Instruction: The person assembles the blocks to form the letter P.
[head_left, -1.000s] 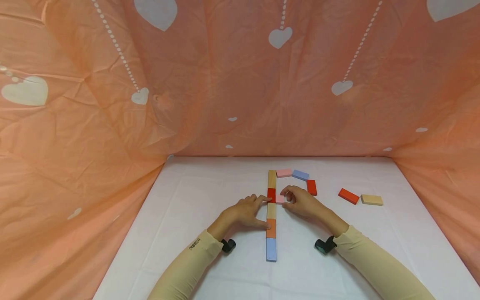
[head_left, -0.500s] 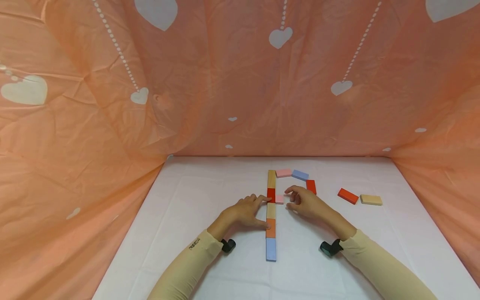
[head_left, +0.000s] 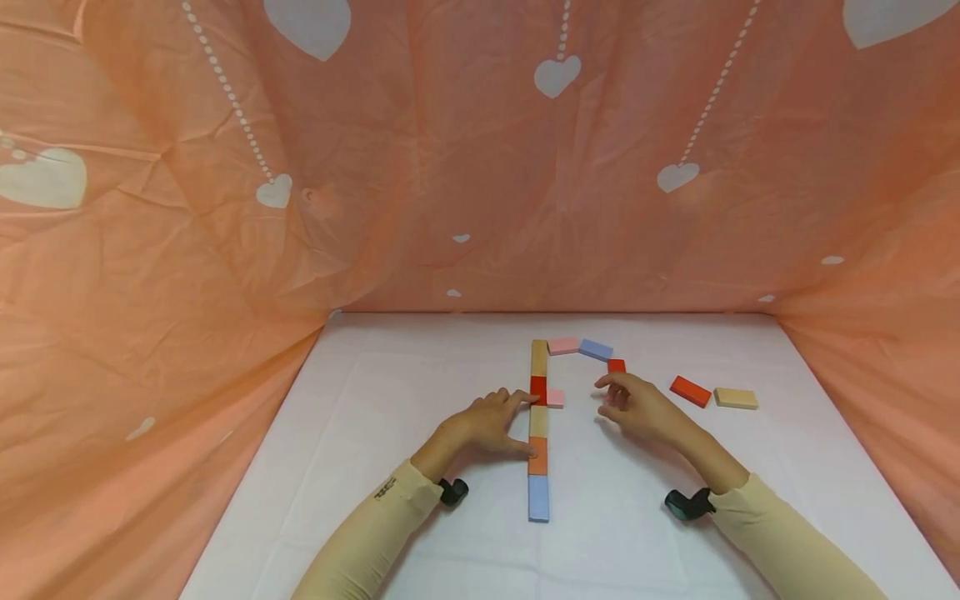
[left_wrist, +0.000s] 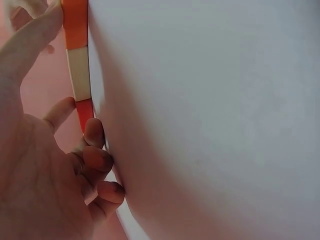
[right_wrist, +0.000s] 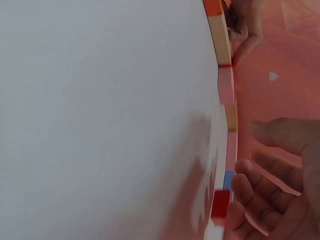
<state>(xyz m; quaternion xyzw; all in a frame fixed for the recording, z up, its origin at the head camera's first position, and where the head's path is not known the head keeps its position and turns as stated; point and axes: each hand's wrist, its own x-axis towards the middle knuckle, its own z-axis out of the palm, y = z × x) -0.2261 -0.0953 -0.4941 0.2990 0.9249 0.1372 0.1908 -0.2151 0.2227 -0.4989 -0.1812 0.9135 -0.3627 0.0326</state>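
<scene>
Lying on a white table (head_left: 420,392) under peach heart-print cloth (head_left: 187,208): a straight column of coloured blocks (head_left: 537,433), left hand (head_left: 480,427) resting fingertips against its side, gripping nothing. Sitting just right of the column, a small pink block (head_left: 555,397). Hovering nearby, right hand (head_left: 637,408), fingers loosely curled, seemingly empty, almost touching a red block (head_left: 617,365).

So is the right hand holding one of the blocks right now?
No, in the head view the right hand hovers with loosely curled fingers between the small pink block and the red block, gripping neither.
</scene>
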